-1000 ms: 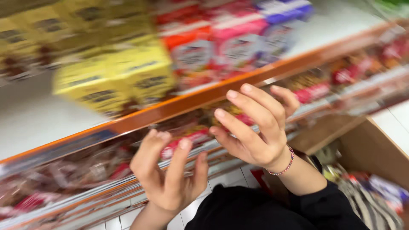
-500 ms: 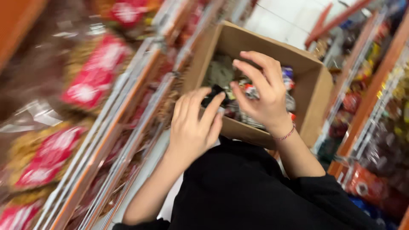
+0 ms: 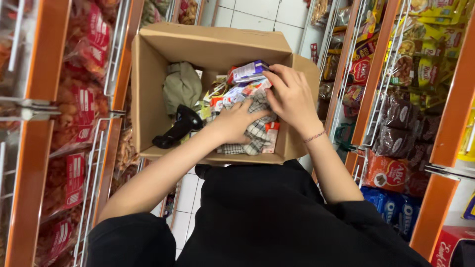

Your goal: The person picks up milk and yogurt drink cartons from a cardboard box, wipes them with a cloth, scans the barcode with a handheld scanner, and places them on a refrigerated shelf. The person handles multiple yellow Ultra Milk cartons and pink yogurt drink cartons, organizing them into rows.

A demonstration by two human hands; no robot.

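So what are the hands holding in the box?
The left hand presses on the checked cloth. The right hand grips a purple carton by its end.

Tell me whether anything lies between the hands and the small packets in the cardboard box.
Nothing visible blocks the right hand: its fingers already touch the purple packet. The left hand rests on a checked cloth that covers part of the packets in the cardboard box.

Matt brown cardboard box (image 3: 148, 94); inside it woven checked cloth (image 3: 255, 131), glossy printed cartons (image 3: 250, 70), black plastic scanner (image 3: 180, 126), olive fabric bundle (image 3: 181, 85). Beside box: glossy plastic snack bags (image 3: 74, 109), white wire racks (image 3: 111, 54).
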